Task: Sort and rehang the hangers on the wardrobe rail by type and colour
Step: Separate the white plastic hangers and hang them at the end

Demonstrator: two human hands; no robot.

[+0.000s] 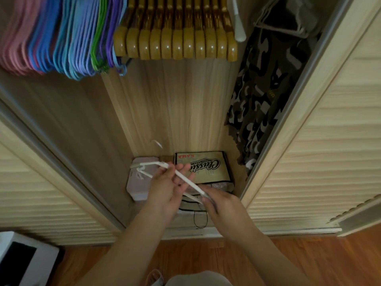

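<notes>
The white hanger [181, 178] lies low before the wardrobe floor, its long axis slanting from upper left to lower right, the left hand [165, 188] curled round its middle and the right hand [218, 203] pinching its lower end, both far below the wooden hangers [175, 42].

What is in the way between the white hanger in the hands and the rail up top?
Nothing visible. Both hands, left hand and right hand, hold the white hanger low in the open wardrobe, and the space straight up is free. The rail itself is hidden; wooden hangers crowd the middle, with another white hanger hanging beside them.
</notes>
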